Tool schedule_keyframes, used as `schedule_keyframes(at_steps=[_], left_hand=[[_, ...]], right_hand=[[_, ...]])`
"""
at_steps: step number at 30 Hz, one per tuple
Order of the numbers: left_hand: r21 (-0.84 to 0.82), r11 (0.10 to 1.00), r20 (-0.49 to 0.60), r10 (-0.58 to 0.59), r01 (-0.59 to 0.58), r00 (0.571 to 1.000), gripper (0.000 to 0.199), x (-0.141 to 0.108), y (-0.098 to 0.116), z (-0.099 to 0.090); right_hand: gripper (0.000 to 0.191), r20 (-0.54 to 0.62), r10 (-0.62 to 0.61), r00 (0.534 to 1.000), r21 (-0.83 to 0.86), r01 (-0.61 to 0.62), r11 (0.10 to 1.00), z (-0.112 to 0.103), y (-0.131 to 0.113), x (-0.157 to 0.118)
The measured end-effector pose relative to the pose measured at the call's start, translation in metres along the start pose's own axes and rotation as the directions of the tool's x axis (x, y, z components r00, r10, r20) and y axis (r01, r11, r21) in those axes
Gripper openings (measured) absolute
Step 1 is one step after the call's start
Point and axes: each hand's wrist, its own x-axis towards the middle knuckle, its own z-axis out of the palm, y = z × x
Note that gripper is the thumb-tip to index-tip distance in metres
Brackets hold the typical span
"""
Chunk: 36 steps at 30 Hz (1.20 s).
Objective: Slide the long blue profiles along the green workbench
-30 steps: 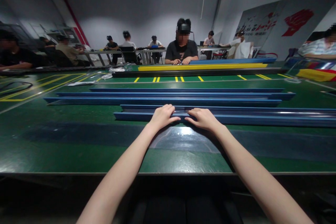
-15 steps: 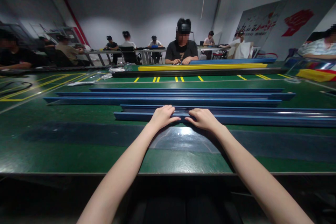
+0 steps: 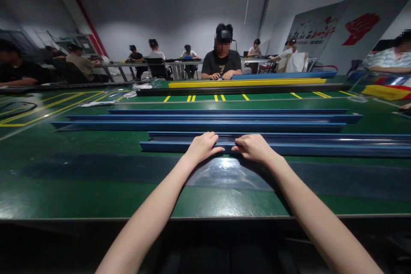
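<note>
A long blue channel profile lies across the green table in front of me, its open groove facing up. My left hand is closed over its near wall, fingers curled into the groove and thumb on the outer face. Just to the right, my right hand grips the same wall in a similar way, a short gap from the left. The fingertips of both hands are partly hidden inside the groove. A flat clear strip lies on the table under my forearms.
Several more blue profiles lie parallel just beyond. Farther off are a black profile, a yellow profile and clear plastic wrapping. A co-worker sits across the green table, whose near edge runs below my forearms.
Both my hands have shifted slightly right along the blue channel profile, still gripping it. The profile itself stays about where it was. The view has tilted a little.
</note>
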Motion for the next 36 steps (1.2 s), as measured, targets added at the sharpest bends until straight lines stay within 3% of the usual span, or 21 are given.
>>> schedule_keyframes(at_steps=[7,21,29,36], left_hand=[[0.005,0.998,-0.022,0.064,-0.064,0.998,0.031,0.002,0.001,-0.006],[0.022,0.999,0.025,0.035,-0.035,0.999,0.03,0.002,-0.005,-0.009],[0.065,0.995,0.046,0.067,-0.07,0.997,0.035,0.0,-0.002,0.0],[0.069,0.996,0.082,0.049,-0.055,0.995,0.035,0.0,-0.001,-0.003]], right_hand=[[0.039,-0.002,0.027,1.0,-0.011,-0.027,1.0,-0.002,0.005,-0.003],[0.041,-0.005,0.109,0.994,-0.046,-0.109,0.993,0.003,0.021,-0.011],[0.048,-0.021,0.093,0.995,0.056,-0.091,0.994,0.007,0.014,-0.006],[0.044,-0.135,0.052,0.989,0.152,-0.031,0.988,0.014,0.003,0.0]])
